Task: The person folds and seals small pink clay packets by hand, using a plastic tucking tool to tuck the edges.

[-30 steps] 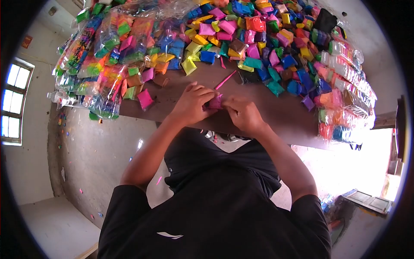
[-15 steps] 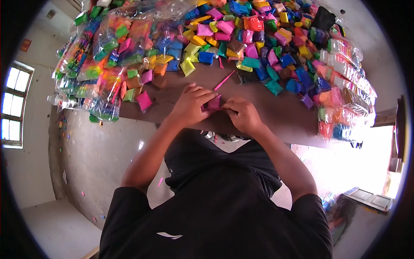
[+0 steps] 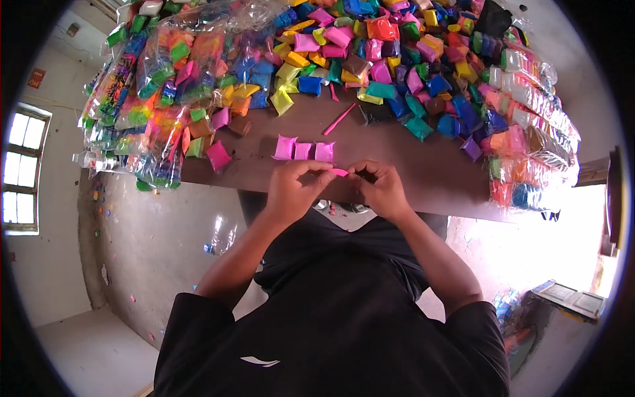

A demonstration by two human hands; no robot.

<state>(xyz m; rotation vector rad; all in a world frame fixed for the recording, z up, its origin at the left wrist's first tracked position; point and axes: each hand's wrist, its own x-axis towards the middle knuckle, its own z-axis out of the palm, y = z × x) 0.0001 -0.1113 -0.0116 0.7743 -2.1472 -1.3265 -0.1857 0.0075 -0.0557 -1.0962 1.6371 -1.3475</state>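
Between my hands a small pink strip (image 3: 339, 172) is pinched at both ends near the table's front edge. My left hand (image 3: 296, 187) holds its left end between thumb and fingers. The right end is in the pinch of my right hand (image 3: 379, 189). Three pink packets (image 3: 305, 151) lie in a row just beyond my left hand, the right one close to its fingers. Farther back lies a thin pink stick (image 3: 339, 119) on the brown table (image 3: 254, 151).
Many small coloured packets (image 3: 370, 69) are heaped along the table's back. Clear bags of packets stand at the left (image 3: 159, 132) and right (image 3: 529, 132). A darker pink packet (image 3: 218, 156) lies left of the row. A window (image 3: 23, 169) is at far left.
My left hand has drawn back toward me from over the pink packets, uncovering the row of three. Both hands now hold the pink strip between them.
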